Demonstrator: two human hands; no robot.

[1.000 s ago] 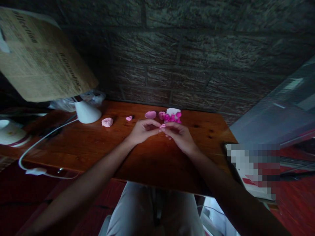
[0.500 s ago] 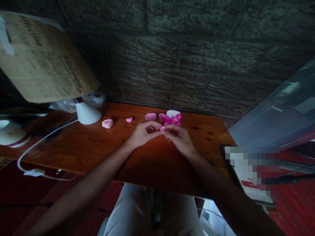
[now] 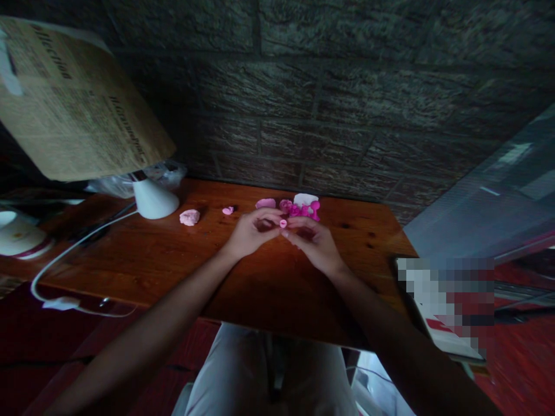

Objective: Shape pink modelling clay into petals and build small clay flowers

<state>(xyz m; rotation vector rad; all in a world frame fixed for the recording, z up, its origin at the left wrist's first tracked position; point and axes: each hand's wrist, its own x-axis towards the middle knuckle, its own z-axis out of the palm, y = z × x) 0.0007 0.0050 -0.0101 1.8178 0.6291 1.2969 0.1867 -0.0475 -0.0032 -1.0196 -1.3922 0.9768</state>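
Note:
A small pink clay piece [image 3: 283, 223], curled like a bud with a darker hollow in it, is held up above the table between my fingertips. My left hand [image 3: 255, 232] pinches it from the left with thumb and forefinger. From the right, my right hand [image 3: 315, 240] has its thumb and fingertips closed against the same piece. Just behind the hands lie a flat pink oval [image 3: 265, 203], a ruffled pink rose-like shape [image 3: 285, 205] and bright magenta cutter-like pieces [image 3: 310, 209], partly hidden by my fingers. A whitish block [image 3: 306, 200] sits behind these.
On the wooden table [image 3: 173, 260], a pale pink clay lump [image 3: 189, 217] and a smaller pink bit [image 3: 228, 211] lie to the left. Beyond them stand a lamp [image 3: 156, 199] with a trailing white cord and a white cup [image 3: 19, 234]. A brick wall [image 3: 277, 115] rises behind.
The clay piece has turned between my fingers, so its hollow end now faces me, and it has shifted slightly left. My right fingertips have opened a little around it.

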